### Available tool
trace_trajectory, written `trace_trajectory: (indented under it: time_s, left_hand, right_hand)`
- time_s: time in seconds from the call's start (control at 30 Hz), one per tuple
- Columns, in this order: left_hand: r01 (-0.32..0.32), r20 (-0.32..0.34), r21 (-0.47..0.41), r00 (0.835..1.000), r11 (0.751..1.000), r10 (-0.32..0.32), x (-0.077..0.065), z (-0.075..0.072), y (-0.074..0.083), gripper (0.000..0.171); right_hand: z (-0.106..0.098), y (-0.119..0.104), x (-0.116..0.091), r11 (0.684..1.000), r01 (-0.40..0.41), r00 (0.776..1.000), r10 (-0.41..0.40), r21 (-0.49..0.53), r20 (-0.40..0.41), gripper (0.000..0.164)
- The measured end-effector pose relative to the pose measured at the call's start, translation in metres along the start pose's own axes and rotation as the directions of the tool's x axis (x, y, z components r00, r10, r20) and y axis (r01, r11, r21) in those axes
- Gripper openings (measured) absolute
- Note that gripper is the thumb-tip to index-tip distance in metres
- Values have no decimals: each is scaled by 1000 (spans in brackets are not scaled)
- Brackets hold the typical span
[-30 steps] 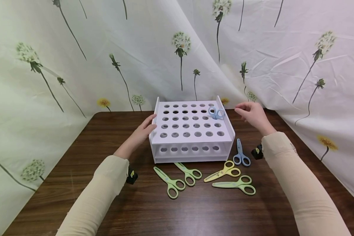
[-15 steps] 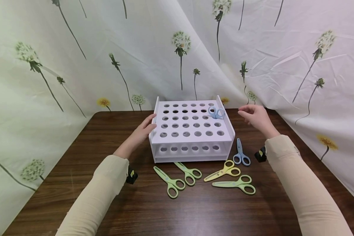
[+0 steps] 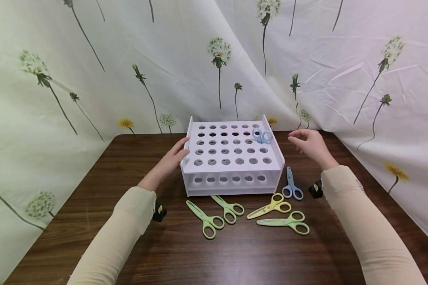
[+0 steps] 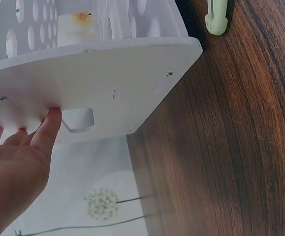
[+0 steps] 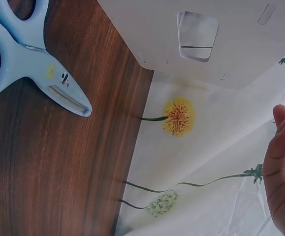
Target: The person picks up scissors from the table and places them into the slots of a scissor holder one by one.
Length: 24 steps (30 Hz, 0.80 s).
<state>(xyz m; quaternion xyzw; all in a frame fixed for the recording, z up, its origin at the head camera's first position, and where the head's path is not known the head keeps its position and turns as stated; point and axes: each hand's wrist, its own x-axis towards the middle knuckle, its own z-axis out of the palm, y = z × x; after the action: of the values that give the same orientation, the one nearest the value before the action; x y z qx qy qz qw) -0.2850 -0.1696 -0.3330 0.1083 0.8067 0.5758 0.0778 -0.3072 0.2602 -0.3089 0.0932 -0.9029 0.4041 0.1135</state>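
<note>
A white rack (image 3: 219, 168) with rows of round holes stands on the brown table. My left hand (image 3: 169, 160) rests its fingertips against the rack's left side panel (image 4: 132, 73), beside a rectangular cutout. Blue scissors (image 3: 260, 139) stand in a hole near the back right of the rack, handles up, their blades hidden below. Past the rack's right side hovers my right hand (image 3: 310, 147), holding nothing, its fingers loosely bent and apart from the panel. Below that hand, a second pair of blue scissors (image 5: 36, 54) lies on the table.
In front of the rack lie yellow scissors (image 3: 272, 206) and three green pairs, one at right (image 3: 289, 222), two at left, including the leftmost pair (image 3: 206, 219). One green pair's tip slips under the rack's front edge. A flower-print cloth (image 3: 164, 47) hangs behind the table.
My right hand has shifted slightly to the right, farther from the rack, then nearly stopped. The left hand, rack and scissors look the same.
</note>
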Motion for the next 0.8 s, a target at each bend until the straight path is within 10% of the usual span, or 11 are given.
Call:
trace_trajectory:
  time_s: [0.8]
  left_hand:
    - [-6,-8,3,1000,1000,6,0,0,0,54]
  right_hand:
    - [1,13,-13,1000,-8,999,8,-13,31,30]
